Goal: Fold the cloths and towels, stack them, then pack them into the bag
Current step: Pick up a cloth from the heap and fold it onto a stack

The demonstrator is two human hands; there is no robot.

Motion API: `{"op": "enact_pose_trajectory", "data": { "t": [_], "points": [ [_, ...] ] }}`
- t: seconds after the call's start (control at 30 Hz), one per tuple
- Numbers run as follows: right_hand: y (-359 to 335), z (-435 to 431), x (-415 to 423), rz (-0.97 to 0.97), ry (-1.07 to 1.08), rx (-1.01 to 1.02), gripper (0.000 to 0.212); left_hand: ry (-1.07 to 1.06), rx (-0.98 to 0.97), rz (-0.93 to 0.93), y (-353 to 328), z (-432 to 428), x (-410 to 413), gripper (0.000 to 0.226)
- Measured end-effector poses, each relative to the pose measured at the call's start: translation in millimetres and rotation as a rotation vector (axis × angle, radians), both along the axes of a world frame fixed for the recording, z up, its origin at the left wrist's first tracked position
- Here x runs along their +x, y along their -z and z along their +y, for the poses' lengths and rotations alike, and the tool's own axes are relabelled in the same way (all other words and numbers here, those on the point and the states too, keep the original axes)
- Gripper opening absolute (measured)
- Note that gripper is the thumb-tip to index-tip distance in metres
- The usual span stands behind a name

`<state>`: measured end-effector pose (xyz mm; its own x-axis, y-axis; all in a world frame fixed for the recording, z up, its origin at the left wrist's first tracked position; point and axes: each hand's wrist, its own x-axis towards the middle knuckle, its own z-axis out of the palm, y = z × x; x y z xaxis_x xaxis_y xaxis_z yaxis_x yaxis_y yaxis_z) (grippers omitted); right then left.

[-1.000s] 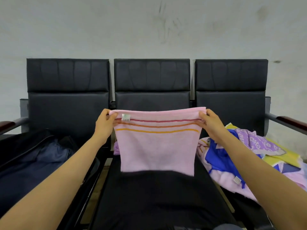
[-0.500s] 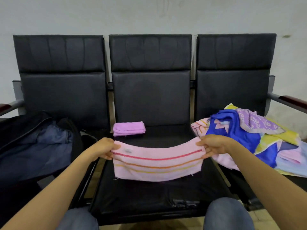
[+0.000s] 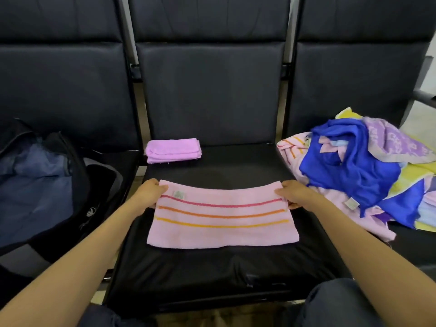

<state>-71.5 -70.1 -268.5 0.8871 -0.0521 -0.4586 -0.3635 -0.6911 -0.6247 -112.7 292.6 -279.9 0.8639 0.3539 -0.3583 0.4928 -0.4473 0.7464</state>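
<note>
- My left hand [image 3: 151, 193] pinches the far left corner of the pink striped towel [image 3: 223, 223], which lies flat on the middle seat [image 3: 212, 274].
- My right hand [image 3: 296, 197] pinches its far right corner.
- A folded purple cloth [image 3: 173, 150] sits behind it, and the bag [image 3: 35, 185] is to the left.

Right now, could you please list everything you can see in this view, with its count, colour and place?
Striped towel: one, pale pink with red, orange and yellow stripes, flat on the middle seat.
Folded cloth: one, lilac, back left of the middle seat.
Pile of cloths: one unfolded heap, blue, pink, purple and yellow, on the right seat.
Bag: one, black with a blue-grey inside, open, on the left seat.
Seats: three, black, side by side.
Legs: two, dark trousers, bottom edge.
Left hand: one, pinches the towel's far left corner.
Right hand: one, pinches its far right corner.
</note>
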Motion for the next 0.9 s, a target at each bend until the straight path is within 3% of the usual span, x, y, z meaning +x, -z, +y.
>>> {"op": "enact_pose_trajectory", "data": {
  "t": [0.3,0.5,0.57,0.63,0.73,0.8,0.9],
  "points": [
    [23.3,7.0,26.7,-0.112,-0.228,-0.445,0.046,0.092,0.265,0.049,23.9,1.4,18.9,0.023],
    [40.0,13.1,29.4,-0.222,-0.239,-0.607,0.034,0.179,0.360,0.203,25.1,2.3,25.4,0.078],
    [42.8,15.5,29.6,-0.282,-0.201,-0.621,0.035,0.206,0.522,0.174,28.6,-1.6,25.2,0.071],
    [43.1,17.5,30.3,-0.330,-0.139,-0.558,0.035,0.170,0.668,0.021,34.2,-5.4,22.9,0.059],
    [41.2,21.6,27.7,-0.425,-0.056,-0.395,0.039,0.030,0.689,-0.129,40.8,-8.9,15.2,0.059],
    [40.5,23.7,20.8,-0.546,-0.127,-0.473,0.044,0.026,0.713,-0.055,38.8,-9.1,12.1,0.070],
    [41.5,29.4,9.1,-0.641,-0.366,-0.539,0.035,0.120,0.735,0.199,31.3,-3.4,12.0,0.083]
  ]
}}
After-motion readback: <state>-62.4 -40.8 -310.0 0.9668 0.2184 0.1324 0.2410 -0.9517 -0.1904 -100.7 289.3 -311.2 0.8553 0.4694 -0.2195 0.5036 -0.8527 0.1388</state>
